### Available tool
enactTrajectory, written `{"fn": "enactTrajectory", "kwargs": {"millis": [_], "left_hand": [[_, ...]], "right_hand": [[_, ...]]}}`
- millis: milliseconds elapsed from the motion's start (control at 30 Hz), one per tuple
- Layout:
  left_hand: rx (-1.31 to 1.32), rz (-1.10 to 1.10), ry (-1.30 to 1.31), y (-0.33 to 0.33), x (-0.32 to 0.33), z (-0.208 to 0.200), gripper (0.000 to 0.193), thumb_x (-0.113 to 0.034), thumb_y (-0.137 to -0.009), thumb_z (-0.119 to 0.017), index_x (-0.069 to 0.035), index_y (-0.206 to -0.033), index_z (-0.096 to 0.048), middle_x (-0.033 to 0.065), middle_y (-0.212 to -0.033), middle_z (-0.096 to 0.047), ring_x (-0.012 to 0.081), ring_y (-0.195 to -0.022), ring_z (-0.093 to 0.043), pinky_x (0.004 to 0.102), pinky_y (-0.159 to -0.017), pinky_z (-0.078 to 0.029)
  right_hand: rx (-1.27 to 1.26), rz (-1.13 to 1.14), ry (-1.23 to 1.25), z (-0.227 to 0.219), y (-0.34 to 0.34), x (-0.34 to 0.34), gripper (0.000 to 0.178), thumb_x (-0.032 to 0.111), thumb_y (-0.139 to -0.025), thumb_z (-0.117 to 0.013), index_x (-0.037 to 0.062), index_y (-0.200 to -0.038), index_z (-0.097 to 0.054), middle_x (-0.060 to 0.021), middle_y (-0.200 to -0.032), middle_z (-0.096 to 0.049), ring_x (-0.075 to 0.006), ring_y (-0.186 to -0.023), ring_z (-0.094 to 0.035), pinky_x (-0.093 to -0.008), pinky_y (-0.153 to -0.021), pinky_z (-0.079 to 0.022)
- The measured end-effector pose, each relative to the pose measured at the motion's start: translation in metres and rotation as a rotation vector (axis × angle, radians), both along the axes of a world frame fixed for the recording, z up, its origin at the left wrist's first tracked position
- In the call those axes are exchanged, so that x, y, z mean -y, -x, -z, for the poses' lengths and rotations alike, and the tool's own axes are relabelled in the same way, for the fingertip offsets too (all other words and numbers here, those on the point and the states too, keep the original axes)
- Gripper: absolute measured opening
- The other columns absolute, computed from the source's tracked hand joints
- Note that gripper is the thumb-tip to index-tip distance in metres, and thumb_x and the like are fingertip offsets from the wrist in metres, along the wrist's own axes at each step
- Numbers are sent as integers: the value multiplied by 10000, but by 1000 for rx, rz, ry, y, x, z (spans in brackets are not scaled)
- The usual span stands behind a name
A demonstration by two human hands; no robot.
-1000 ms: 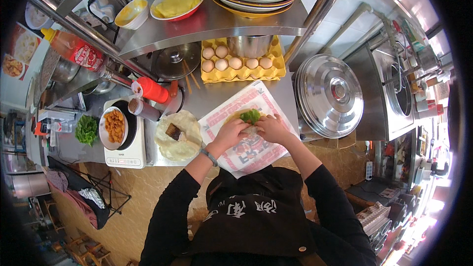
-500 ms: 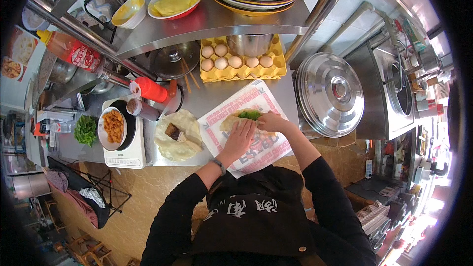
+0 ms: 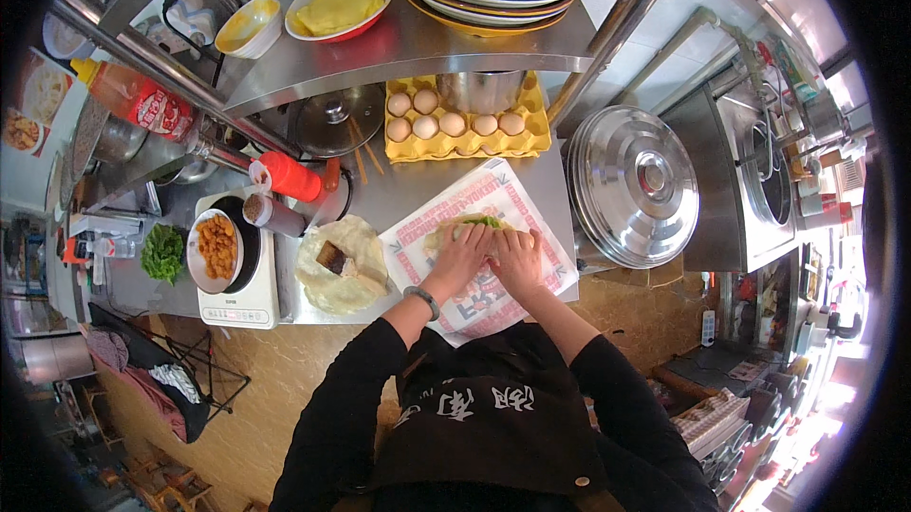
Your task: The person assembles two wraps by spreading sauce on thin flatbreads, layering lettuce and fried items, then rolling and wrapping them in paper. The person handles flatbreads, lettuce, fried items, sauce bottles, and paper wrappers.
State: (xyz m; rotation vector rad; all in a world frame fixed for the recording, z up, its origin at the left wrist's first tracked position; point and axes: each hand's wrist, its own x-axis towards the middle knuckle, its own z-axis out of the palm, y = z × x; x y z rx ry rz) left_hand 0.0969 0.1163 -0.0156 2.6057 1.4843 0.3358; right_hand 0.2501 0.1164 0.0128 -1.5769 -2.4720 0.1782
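Wrap [image 3: 467, 219] lies on the paper [image 3: 552, 270], the left hand [image 3: 462, 256] and right hand [image 3: 517, 263] close together, fingers curled down over it. Pressing too hard or unevenly could split it, or squeeze lettuce [image 3: 488, 221] out along the far edge. Against half a second ago, the left fingers bend more — and less green shows.

head view: left hand [image 3: 461, 261] and right hand [image 3: 517, 261] side by side, fingers bent over wrap [image 3: 458, 223]; green leaf [image 3: 489, 221] shows at its far edge. wrap lies on printed paper [image 3: 558, 277]. left of paper: pale round sheet [image 3: 327, 296] bearing a dark-topped piece [image 3: 332, 257]. farther left: bowl [image 3: 195, 258] of orange-brown chunks, then leafy greens [image 3: 163, 254]. beyond paper: eggs in yellow tray [image 3: 465, 146].
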Motion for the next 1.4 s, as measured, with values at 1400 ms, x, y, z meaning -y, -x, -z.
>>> {"fn": "enactTrajectory", "kwargs": {"millis": [1400], "left_hand": [[265,-175,167,5,-8,-17,649,-154,-681,-712,10,-1243,-432,201,-1285,-413,352,-1229,-384,377,-980,-397]], "right_hand": [[158,-204,127,-17,3,-37,423,147,-693,-660,82,-1093,-541,-59,-1037,-533,-227,-994,-532,-538,-1001,-252]]}}
